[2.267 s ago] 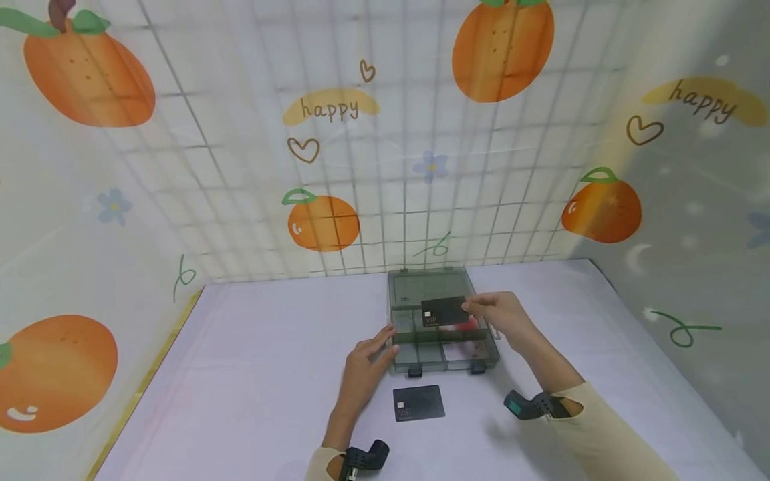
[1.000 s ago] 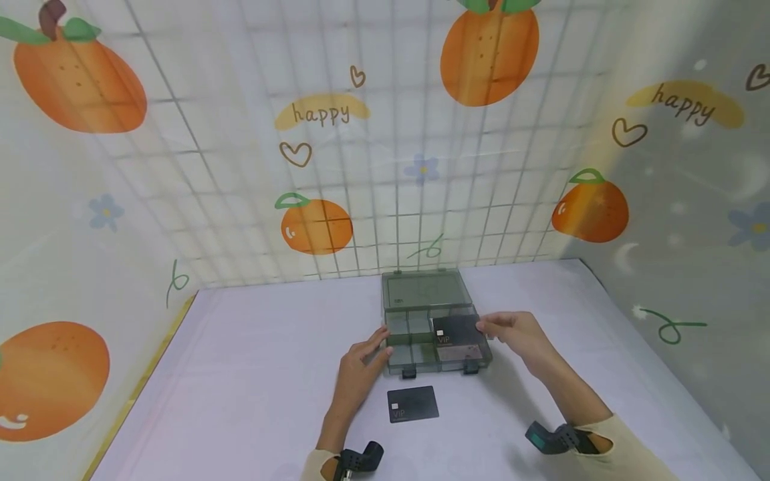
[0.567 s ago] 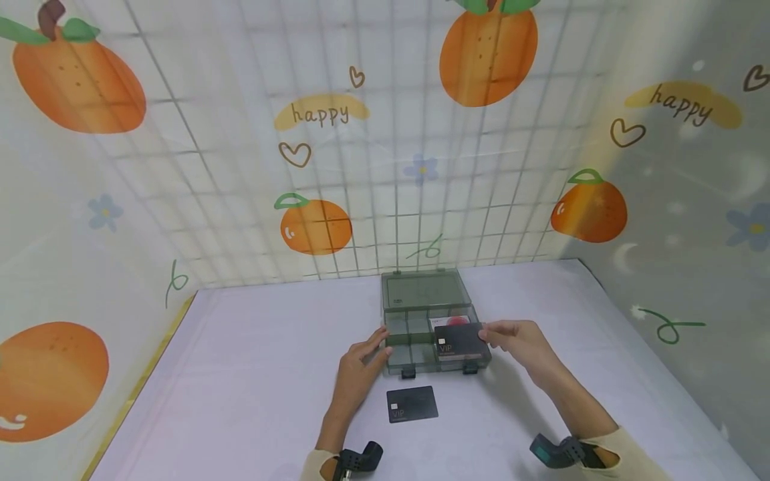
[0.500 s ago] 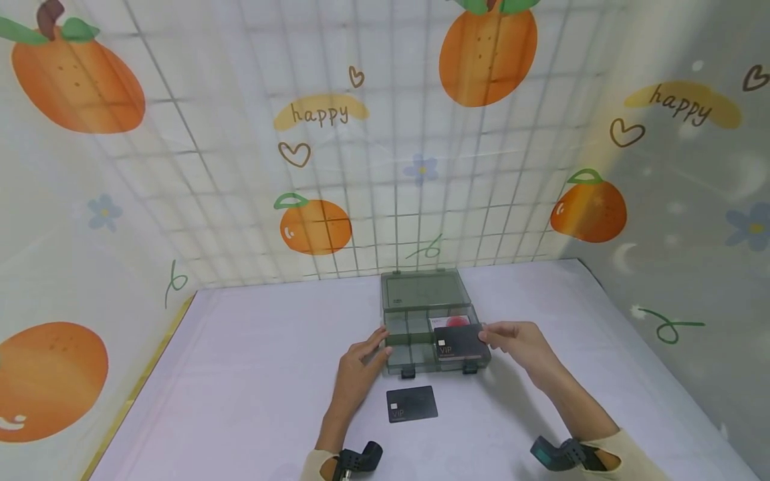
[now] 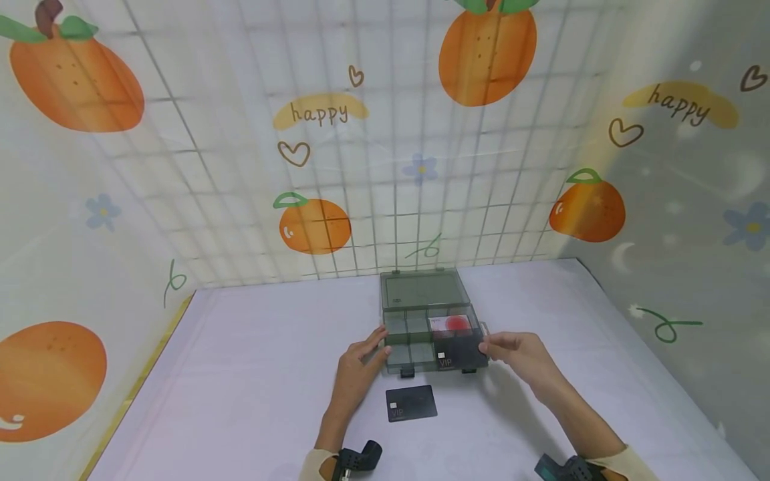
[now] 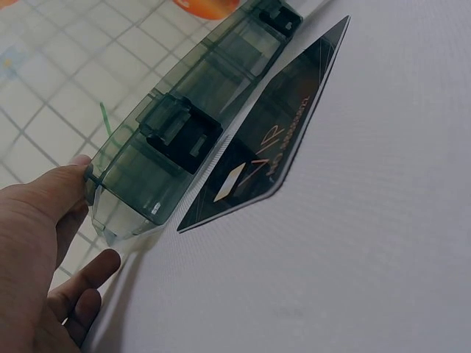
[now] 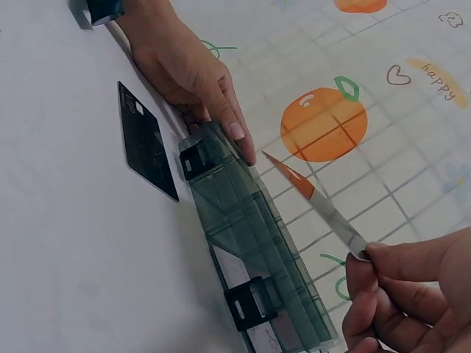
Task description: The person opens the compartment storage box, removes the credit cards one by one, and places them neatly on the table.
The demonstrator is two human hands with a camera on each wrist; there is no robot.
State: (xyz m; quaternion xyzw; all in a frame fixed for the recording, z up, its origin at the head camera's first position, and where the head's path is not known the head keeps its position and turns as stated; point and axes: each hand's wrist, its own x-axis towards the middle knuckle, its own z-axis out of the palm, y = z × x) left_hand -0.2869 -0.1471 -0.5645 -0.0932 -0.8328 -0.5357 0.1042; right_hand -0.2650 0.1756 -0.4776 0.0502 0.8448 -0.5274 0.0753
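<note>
A translucent green compartment box (image 5: pixel 397 351) stands on the white table with its lid (image 5: pixel 426 292) raised at the back. My left hand (image 5: pixel 356 371) rests its fingertips against the box's left side. My right hand (image 5: pixel 525 357) pinches a black VIP card (image 5: pixel 460 352) by its right end, over the front right compartment. In the right wrist view this card (image 7: pixel 335 217) appears nearly edge-on, held above the box. A second black VIP card (image 5: pixel 412 403) lies flat on the table before the box. A white and red card (image 5: pixel 448 324) shows in the back right compartment.
The white tabletop (image 5: pixel 271 374) spreads left and right of the box. A fabric backdrop (image 5: pixel 240 220) with printed oranges and grid lines rises behind and at both sides. Latches (image 5: pixel 408 371) stick out from the box's front edge.
My right hand has brought the black card from above the back compartment toward the box's front and lowered it. The white and red card behind is now uncovered. The left hand stays put.
</note>
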